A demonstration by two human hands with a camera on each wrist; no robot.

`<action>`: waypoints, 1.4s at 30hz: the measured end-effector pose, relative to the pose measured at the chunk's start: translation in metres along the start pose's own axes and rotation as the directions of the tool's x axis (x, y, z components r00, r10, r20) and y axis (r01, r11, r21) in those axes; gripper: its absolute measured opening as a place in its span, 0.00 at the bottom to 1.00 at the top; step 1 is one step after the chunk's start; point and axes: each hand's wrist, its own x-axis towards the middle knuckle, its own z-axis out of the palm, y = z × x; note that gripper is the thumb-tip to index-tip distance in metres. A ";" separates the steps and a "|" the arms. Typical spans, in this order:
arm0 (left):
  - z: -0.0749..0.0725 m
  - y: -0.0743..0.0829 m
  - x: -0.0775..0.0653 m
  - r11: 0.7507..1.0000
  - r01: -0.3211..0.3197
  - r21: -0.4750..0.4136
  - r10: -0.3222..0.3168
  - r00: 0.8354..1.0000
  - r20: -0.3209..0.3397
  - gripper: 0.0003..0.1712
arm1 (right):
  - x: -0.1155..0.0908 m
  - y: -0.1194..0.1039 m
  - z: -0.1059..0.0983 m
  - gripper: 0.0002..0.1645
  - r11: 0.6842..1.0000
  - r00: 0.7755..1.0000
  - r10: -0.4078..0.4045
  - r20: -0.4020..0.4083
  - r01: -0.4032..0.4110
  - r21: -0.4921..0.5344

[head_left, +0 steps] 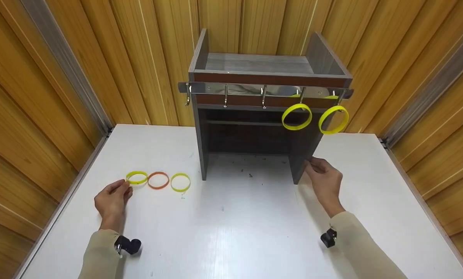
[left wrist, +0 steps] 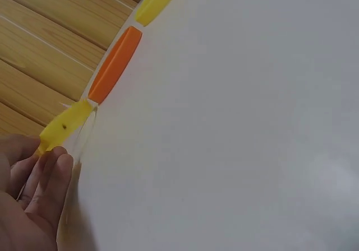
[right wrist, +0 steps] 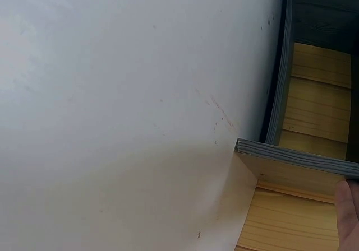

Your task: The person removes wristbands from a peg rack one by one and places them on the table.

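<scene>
A person's left hand point(head_left: 113, 199), on the table point(head_left: 231, 240) to the left of the shelf point(head_left: 200, 147), has thumb and fingertips nearly closed, pinching the outer edge of a yellow ring point(head_left: 136, 182). From that ring a short row runs toward the shelf: an orange ring point(head_left: 158, 188) just beside it, then a lime ring point(head_left: 180, 190), the nearest of the three to the shelf's left panel.

The right hand point(head_left: 326, 182) is at the outer side of the shelf's right panel, touching it low down near the front edge, fingers bent. Its tips are partly hidden, so I can't tell whether it grips the panel or just rests there.

Across the shelf's upper front runs a metal rail point(head_left: 245, 89) with five hooks. Two yellow bands hang there, a left band point(head_left: 295, 128) and a right band point(head_left: 332, 132), on the two hooks farthest right. Behind the shelf stands a wood-look wall point(head_left: 254, 27).
</scene>
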 end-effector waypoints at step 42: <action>0.061 0.058 -0.057 0.911 -0.408 0.059 0.390 0.899 0.201 0.17 | 0.001 0.000 0.000 0.08 1.000 1.000 -0.012 0.002 0.012 0.025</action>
